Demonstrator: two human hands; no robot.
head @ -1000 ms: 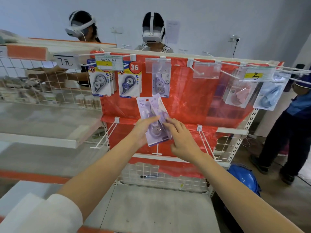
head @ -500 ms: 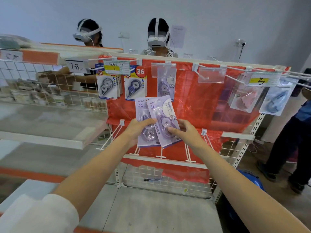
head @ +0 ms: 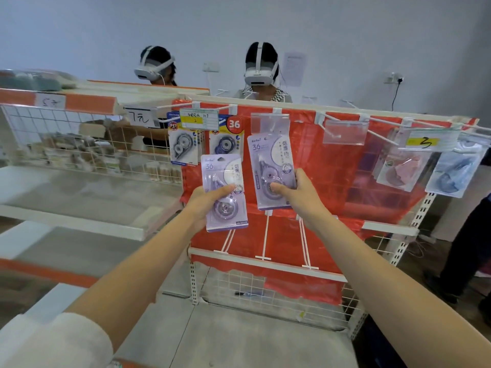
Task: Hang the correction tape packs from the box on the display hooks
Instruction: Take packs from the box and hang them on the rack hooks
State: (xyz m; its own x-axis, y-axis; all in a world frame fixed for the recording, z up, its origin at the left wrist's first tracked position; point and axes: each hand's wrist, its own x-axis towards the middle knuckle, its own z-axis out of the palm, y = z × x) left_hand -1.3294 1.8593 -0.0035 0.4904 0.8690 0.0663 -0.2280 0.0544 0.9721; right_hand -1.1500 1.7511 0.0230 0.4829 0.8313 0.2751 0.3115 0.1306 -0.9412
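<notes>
My left hand (head: pixel 206 201) grips a lilac correction tape pack (head: pixel 224 192) upright, thumb across its front. My right hand (head: pixel 296 193) pinches a second lilac pack (head: pixel 271 166) by its lower part and holds it higher, its top just under the clear label holder (head: pixel 269 124) of a hook on the top rail. Whether that pack's hole is on the hook I cannot tell. Two blue-carded tape packs (head: pixel 183 146) (head: pixel 225 142) hang on hooks to the left. The box is out of sight.
A red sheet (head: pixel 332 166) backs the wire rack. Bare white hooks (head: pixel 305 243) jut out low in front of me. More packs (head: pixel 401 168) hang at the right. Two people in headsets stand behind the rack, and another person (head: pixel 467 240) stands at the right edge.
The two packs, overlapped in front of me before, have come apart. My right hand has lifted its pack up toward the labelled hook; my left hand keeps the other lower left.
</notes>
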